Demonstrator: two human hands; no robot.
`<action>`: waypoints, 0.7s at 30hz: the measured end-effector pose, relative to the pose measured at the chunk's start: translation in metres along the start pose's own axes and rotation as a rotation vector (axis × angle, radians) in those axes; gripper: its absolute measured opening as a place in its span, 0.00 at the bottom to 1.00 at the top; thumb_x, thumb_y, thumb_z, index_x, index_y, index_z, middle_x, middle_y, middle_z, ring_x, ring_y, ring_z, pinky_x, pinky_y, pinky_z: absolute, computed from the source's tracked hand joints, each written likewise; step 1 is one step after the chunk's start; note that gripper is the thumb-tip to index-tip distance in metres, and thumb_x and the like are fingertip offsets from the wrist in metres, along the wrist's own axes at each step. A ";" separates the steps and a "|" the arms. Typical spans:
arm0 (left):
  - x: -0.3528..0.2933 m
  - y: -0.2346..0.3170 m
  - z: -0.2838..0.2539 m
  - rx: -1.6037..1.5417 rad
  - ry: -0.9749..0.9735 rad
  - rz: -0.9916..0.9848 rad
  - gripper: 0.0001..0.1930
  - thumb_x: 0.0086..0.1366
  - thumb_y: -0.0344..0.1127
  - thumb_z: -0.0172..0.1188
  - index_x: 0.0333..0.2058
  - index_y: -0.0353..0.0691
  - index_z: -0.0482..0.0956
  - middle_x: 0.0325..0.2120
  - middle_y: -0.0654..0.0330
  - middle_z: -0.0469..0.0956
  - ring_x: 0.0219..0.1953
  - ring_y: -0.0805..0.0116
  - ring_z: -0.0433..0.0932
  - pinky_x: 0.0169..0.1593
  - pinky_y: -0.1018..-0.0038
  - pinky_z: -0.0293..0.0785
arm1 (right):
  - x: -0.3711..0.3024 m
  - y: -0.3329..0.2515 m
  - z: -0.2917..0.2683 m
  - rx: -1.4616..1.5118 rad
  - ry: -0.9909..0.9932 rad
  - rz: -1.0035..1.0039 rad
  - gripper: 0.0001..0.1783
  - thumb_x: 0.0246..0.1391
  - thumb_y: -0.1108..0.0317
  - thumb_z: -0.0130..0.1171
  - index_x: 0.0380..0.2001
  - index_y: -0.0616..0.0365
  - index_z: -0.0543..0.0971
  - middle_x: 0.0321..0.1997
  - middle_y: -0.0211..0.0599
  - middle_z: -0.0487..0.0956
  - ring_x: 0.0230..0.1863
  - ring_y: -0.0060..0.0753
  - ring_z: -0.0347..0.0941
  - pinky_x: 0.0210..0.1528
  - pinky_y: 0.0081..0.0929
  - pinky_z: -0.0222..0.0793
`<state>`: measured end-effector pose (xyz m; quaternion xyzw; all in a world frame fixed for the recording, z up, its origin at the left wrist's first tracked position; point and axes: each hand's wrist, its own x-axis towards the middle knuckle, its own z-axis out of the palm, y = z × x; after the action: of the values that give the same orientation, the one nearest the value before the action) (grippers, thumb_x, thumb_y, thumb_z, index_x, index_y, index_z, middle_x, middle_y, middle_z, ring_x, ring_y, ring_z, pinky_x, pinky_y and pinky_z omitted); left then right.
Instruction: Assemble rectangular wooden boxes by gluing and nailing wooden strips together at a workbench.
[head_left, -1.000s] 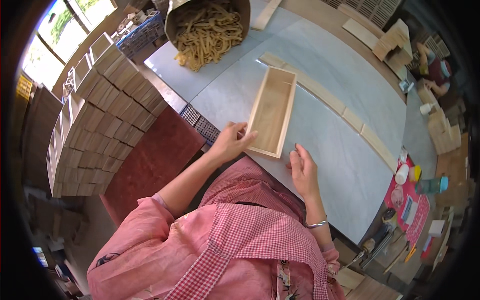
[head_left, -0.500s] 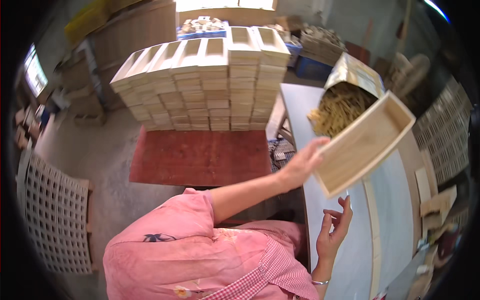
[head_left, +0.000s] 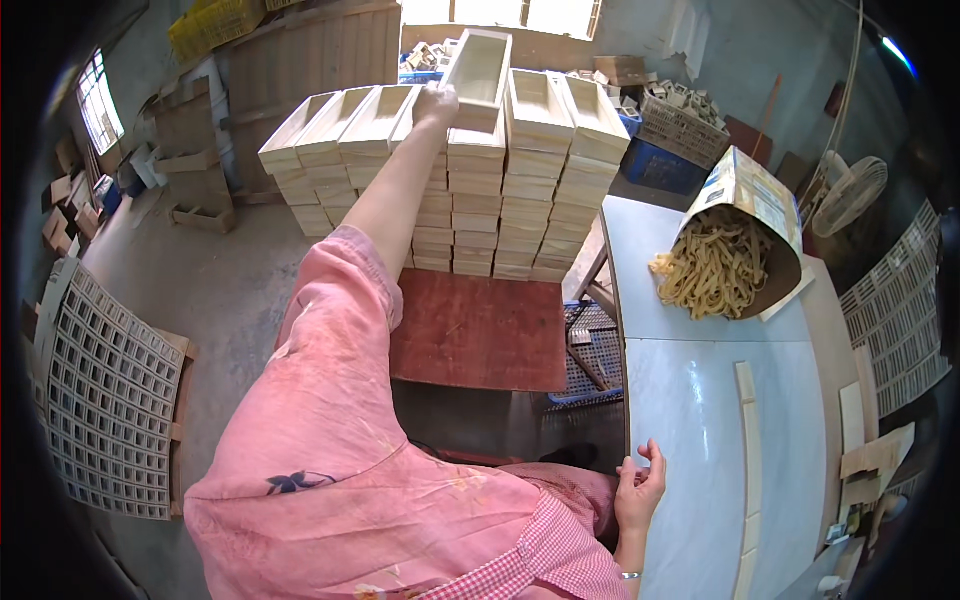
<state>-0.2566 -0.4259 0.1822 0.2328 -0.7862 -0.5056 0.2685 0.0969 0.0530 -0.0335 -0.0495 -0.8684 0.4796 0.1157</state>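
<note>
My left arm reaches far forward to the stacked boxes. A pale wooden box [head_left: 476,116], open at the top, is gripped at its left edge by my left hand [head_left: 437,104]. It sits tilted over one column of the stacked wooden boxes [head_left: 478,186], and I cannot tell if it rests fully on that column. My right hand [head_left: 641,487] is by the near left edge of the pale table [head_left: 690,400], holding nothing, with its fingers loosely bent and apart.
The stacks stand on a red board [head_left: 480,335]. On the table, a tipped carton [head_left: 745,180] spills tan bands [head_left: 715,265], and a wooden strip [head_left: 752,470] lies lengthwise. A blue basket [head_left: 595,350] is beside the table. Slotted panels [head_left: 110,400] lean at left.
My left hand has carried the wooden box from above the table, leftward and forward, to the top of the stacks. My right hand has lowered slightly toward the table's near edge.
</note>
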 end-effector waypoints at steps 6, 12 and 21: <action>0.048 -0.035 0.032 0.248 -0.069 -0.217 0.23 0.73 0.45 0.45 0.55 0.36 0.78 0.52 0.46 0.79 0.57 0.48 0.72 0.58 0.52 0.67 | -0.012 0.002 -0.003 0.028 -0.021 0.072 0.27 0.60 0.74 0.61 0.62 0.67 0.72 0.50 0.43 0.78 0.32 0.27 0.74 0.33 0.22 0.74; 0.044 -0.036 0.030 0.264 0.027 -0.207 0.22 0.74 0.42 0.46 0.55 0.34 0.78 0.46 0.50 0.82 0.49 0.56 0.80 0.53 0.58 0.76 | -0.028 0.002 -0.010 0.058 -0.028 0.159 0.25 0.60 0.73 0.61 0.60 0.67 0.74 0.46 0.42 0.80 0.32 0.28 0.75 0.34 0.22 0.75; 0.051 -0.085 0.030 -0.227 -0.325 -0.262 0.27 0.68 0.50 0.57 0.60 0.39 0.76 0.45 0.52 0.79 0.47 0.59 0.78 0.52 0.58 0.75 | -0.023 -0.007 -0.013 0.034 -0.020 0.157 0.24 0.60 0.71 0.63 0.59 0.63 0.76 0.45 0.40 0.84 0.33 0.30 0.77 0.38 0.24 0.75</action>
<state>-0.3063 -0.4702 0.1035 0.2168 -0.7201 -0.6522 0.0951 0.1230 0.0552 -0.0241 -0.1106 -0.8547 0.5023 0.0698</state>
